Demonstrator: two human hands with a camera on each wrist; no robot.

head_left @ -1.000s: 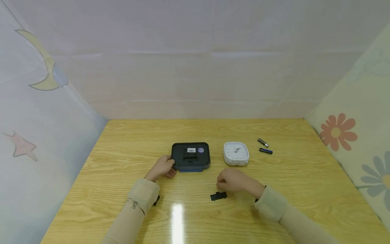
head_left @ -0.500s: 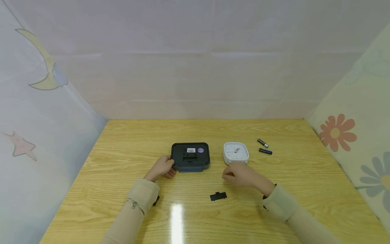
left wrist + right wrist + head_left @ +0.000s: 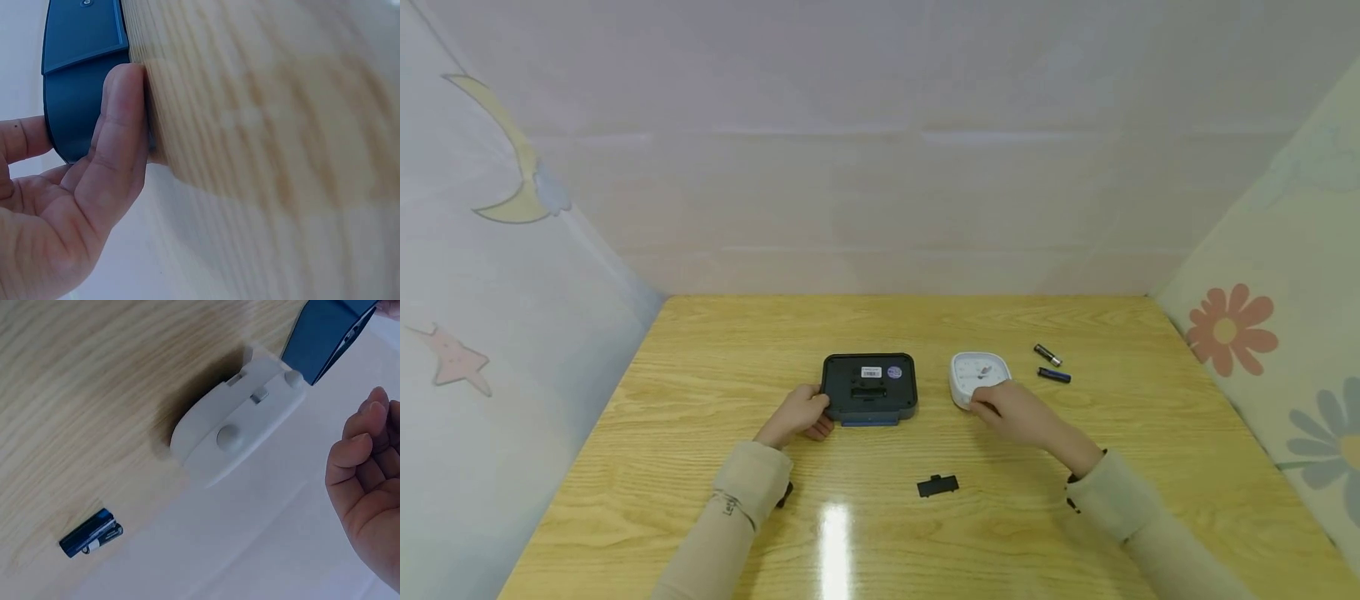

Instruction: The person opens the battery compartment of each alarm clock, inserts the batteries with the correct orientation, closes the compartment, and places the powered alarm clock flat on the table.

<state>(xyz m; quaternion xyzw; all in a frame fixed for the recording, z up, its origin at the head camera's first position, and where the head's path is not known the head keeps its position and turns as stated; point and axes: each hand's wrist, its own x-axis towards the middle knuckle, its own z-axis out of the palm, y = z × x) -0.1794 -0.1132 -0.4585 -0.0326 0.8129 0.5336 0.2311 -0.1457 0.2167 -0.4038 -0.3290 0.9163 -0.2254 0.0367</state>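
Note:
A dark blue clock point(image 3: 895, 396) lies back side up on the table, showing its barcode label and a battery slot; whether the slot holds anything is too dark to tell. My left hand point(image 3: 793, 414) grips its left edge, thumb on top and fingers underneath; the left wrist view shows those fingers point(image 3: 119, 119) against its underside. My right hand point(image 3: 1018, 414) hovers over the front edge of a white alarm clock point(image 3: 973, 371), covering part of it. In the right wrist view the fingers point(image 3: 353, 450) are loosely curled, apart from the white clock, with nothing visible in them.
A small black battery cover point(image 3: 937, 486) lies nearer me on the wooden table point(image 3: 715, 350). Two batteries, one dark and silver point(image 3: 1047, 355) and one blue point(image 3: 1054, 375), lie right of the white clock. Printed cloth walls point(image 3: 880, 208) enclose the table's back and sides.
My right hand has moved from beside the black battery cover, rightward and away from me, to the white alarm clock. My left hand keeps its hold on the dark blue clock.

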